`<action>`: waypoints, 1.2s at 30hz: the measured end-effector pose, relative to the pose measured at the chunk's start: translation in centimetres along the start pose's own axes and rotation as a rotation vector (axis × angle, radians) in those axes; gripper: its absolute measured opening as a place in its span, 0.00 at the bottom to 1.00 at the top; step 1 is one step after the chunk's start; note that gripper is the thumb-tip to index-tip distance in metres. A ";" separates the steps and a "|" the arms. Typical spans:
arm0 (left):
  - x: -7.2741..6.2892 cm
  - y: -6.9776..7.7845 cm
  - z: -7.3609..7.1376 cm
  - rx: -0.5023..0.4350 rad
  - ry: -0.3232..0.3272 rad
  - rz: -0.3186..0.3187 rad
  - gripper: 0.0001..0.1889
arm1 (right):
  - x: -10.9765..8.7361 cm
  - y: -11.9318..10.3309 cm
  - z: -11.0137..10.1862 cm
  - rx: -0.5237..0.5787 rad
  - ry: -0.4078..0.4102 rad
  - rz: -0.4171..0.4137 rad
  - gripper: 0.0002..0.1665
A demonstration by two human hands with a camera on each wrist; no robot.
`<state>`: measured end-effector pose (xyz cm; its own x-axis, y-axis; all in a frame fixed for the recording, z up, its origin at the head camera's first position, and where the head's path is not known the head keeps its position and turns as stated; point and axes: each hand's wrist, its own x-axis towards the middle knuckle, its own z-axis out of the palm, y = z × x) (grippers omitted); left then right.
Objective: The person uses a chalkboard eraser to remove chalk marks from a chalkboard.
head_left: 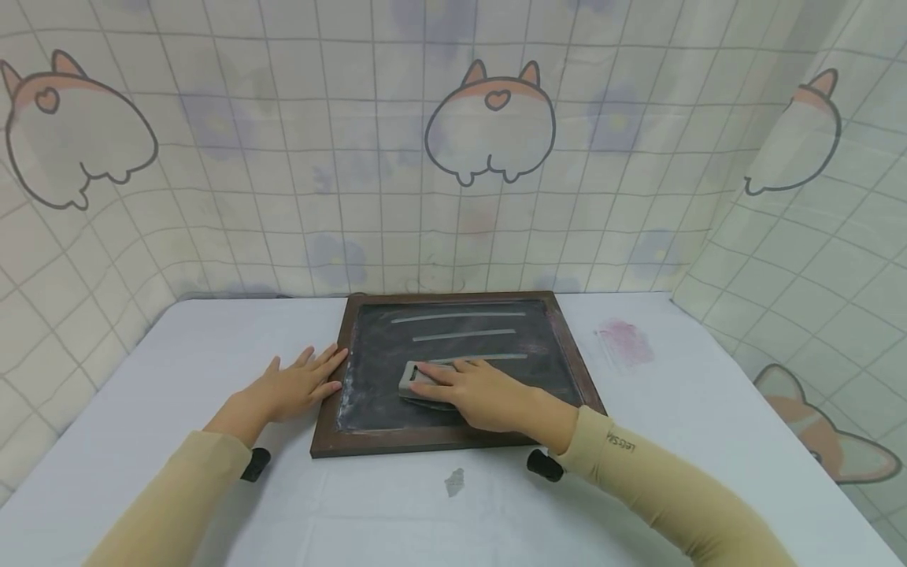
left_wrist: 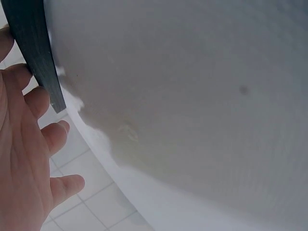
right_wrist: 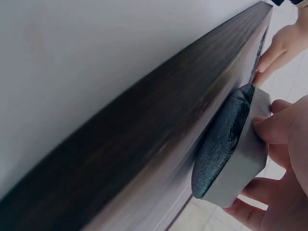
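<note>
Right grip (head_left: 492, 396) clamped on a gray eraser (right_wrist: 240, 173), its dark pad (right_wrist: 222, 139) against the blackboard (head_left: 383, 339).
Left grip (head_left: 294, 387), fingers apart, touches the frame's (head_left: 329, 421) left side; the eraser sits near the board's middle, just below three pale lines (head_left: 464, 335), above a white surface (head_left: 212, 346).

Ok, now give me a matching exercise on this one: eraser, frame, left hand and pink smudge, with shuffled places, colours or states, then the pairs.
1. eraser
2. frame
3. left hand
4. pink smudge

A. touching the chalkboard's left edge
B. on the white tabletop, right of the chalkboard
C. brown
D. gripped by the right hand

Pairs: 1-D, 2-C, 3-A, 4-B
</note>
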<state>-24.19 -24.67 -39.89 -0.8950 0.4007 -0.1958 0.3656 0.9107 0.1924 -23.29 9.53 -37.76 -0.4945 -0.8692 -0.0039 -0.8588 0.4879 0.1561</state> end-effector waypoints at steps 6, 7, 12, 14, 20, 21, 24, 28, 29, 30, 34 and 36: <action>0.1 -0.2 0.1 0.000 -0.001 -0.002 0.36 | 0.2 0.3 0.0 0.016 0.034 -0.038 0.37; 0.1 -0.2 0.2 0.003 -0.001 -0.002 0.36 | -0.1 0.6 0.1 0.031 0.047 -0.045 0.37; 0.1 -0.2 0.3 0.010 -0.002 -0.005 0.36 | -1.9 2.4 0.6 0.177 0.143 -0.070 0.34; 0.1 -0.2 0.2 0.009 -0.001 -0.006 0.36 | -2.9 3.4 0.7 0.257 0.157 -0.048 0.34; -0.2 0.1 -0.1 0.008 0.004 -0.005 0.36 | -6.8 5.9 0.7 0.379 0.123 0.118 0.32; -0.2 0.1 -0.1 0.007 0.003 -0.005 0.36 | -7.5 6.3 0.7 0.385 0.117 0.140 0.32; -0.2 0.1 -0.1 0.009 0.005 -0.003 0.36 | -9.3 7.4 0.6 0.390 0.106 0.191 0.32; -0.2 -0.1 0.0 0.007 0.005 -0.005 0.36 | -11.1 8.4 0.4 0.397 0.110 0.232 0.31; -0.2 -0.2 0.1 0.005 0.004 -0.006 0.36 | -11.4 8.6 0.4 0.404 0.112 0.238 0.30; -0.2 -0.2 0.1 0.006 0.004 -0.006 0.36 | -11.7 8.7 0.3 0.409 0.115 0.241 0.30; -0.1 -0.2 0.1 0.009 0.002 0.000 0.36 | -11.6 8.8 0.6 0.415 0.137 0.213 0.29; 0.0 -0.1 0.1 0.013 0.000 0.001 0.36 | -11.0 8.6 0.8 0.401 0.154 0.178 0.28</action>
<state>-24.21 -24.81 -39.98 -0.8947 0.4013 -0.1960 0.3696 0.9117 0.1798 -25.38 23.34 -37.16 -0.6392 -0.7563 0.1395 -0.7613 0.5966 -0.2538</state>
